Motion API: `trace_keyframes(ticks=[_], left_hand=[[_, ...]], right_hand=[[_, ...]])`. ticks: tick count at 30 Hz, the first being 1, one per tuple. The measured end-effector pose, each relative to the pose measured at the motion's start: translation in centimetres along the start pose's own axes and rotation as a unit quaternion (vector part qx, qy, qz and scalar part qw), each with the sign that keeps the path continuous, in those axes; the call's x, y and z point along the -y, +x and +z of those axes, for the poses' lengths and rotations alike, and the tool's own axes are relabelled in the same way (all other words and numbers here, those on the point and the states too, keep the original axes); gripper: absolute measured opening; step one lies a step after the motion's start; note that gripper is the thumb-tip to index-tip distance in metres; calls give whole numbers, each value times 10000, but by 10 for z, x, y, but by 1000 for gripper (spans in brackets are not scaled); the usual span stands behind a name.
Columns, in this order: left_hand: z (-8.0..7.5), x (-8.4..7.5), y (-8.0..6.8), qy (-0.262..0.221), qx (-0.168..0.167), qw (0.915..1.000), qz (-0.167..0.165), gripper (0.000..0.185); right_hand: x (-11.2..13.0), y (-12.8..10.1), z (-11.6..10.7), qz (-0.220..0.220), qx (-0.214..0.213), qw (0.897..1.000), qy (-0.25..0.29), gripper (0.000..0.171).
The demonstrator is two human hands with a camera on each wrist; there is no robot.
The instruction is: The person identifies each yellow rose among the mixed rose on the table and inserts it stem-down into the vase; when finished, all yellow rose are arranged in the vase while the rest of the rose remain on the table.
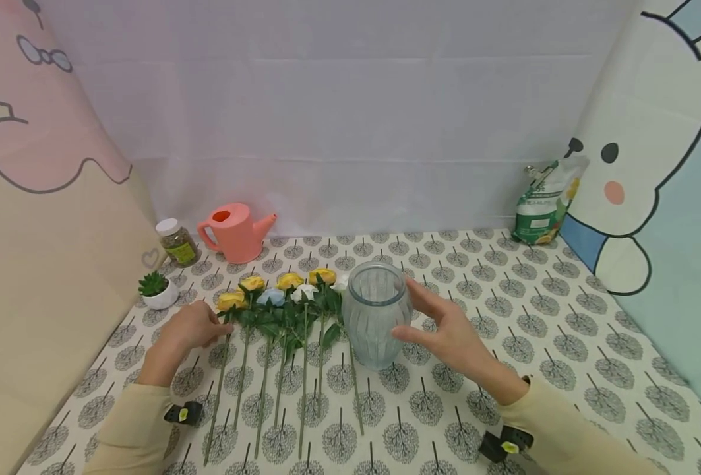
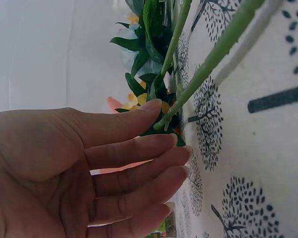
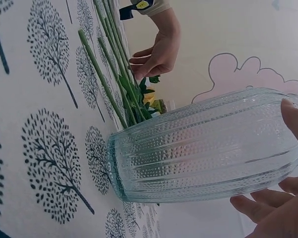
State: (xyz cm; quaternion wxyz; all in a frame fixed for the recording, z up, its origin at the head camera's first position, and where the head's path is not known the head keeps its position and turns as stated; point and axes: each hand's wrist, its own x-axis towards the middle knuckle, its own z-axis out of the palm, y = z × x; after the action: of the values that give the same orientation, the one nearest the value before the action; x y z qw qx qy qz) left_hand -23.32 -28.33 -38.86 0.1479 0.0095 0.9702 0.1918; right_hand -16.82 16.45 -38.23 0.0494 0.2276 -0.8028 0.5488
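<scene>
Several artificial roses [image 1: 291, 285], yellow, white and pale blue, lie side by side with long green stems [image 1: 279, 389] pointing toward me. My left hand [image 1: 198, 326] reaches the leftmost yellow rose [image 1: 231, 301]. In the left wrist view its fingers [image 2: 154, 148] are nearly straight, the index tip against the leaves by a stem [image 2: 208, 64]. A ribbed clear glass vase [image 1: 376, 315] stands upright just right of the flowers. My right hand [image 1: 439, 323] is spread beside its right wall. The thumb [image 3: 293, 116] is at the rim of the vase [image 3: 203, 148] and the fingers [image 3: 260, 204] are close under its side.
A pink watering can [image 1: 237, 231], a lidded jar [image 1: 178, 242] and a small potted succulent [image 1: 157, 290] stand at the back left. A green and white pouch [image 1: 543, 204] leans at the back right. Cartoon-printed walls close both sides of the tree-patterned tablecloth [image 1: 504, 297].
</scene>
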Motion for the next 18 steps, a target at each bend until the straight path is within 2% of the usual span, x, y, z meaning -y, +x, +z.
trace_keyframes(ticks=[4, 12, 18], left_hand=[[0, 3, 1, -66, 80, 9999, 68, 39], [2, 9, 9, -339, 152, 9992, 128, 46], [5, 11, 10, -716, 149, 9971, 221, 36]], right_hand=[[1, -1, 0, 161, -48, 9999, -23, 85], [3, -1, -1, 308, -38, 9995, -15, 87], [3, -1, 0, 309, -51, 9995, -47, 86]])
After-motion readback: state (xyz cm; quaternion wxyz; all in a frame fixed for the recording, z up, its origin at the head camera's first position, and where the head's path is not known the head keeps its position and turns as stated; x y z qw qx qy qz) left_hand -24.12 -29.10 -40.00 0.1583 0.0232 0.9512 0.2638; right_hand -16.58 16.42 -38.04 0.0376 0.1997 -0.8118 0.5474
